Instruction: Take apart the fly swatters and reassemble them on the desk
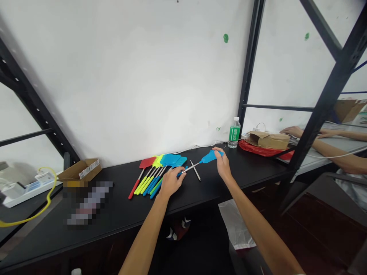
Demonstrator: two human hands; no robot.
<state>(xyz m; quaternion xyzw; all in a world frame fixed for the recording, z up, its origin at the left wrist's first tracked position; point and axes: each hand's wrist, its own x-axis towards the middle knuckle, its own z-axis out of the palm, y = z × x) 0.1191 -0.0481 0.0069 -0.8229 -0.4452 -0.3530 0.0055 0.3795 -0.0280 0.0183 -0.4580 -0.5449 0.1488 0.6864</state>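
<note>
A blue fly swatter (208, 157) with a thin metal shaft is held between my two hands above the black table. My left hand (171, 181) is closed around its handle end, and my right hand (223, 164) pinches the edge of its flat blue head. Beside my left hand lies a fanned row of fly swatters, with a red swatter (134, 188) at the left, then yellow swatters (145, 184) and blue swatters (155, 182). A pen (196, 171) rests on the table under the held swatter's shaft.
At the back right stands a water bottle (234, 133), near a cardboard piece (268, 139) on a red bag (254, 149). An open carton (78, 172) and a power strip (31, 191) are at the left. Another person's arms (329, 149) are beyond the right rack post (329, 88).
</note>
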